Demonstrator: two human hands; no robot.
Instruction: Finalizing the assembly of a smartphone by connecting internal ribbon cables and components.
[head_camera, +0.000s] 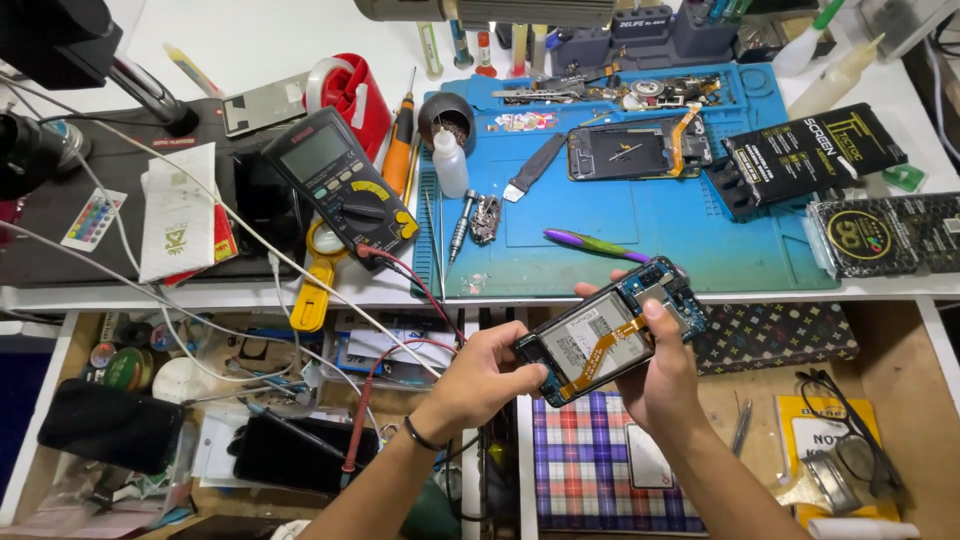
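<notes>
Opened phone, back off, held in air near front edge of tabletop, over open drawer. Left hand fingers closed on left end; right hand fingers wrapped under right end, thumb on orange ribbon cable. Keep grip on frame edges, press cable lightly, hold level. Blue mat lies beyond.

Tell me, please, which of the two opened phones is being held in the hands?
The opened phone with the orange ribbon cable across its battery, gripped by left hand and right hand. The other opened phone lies on the blue mat.
</notes>
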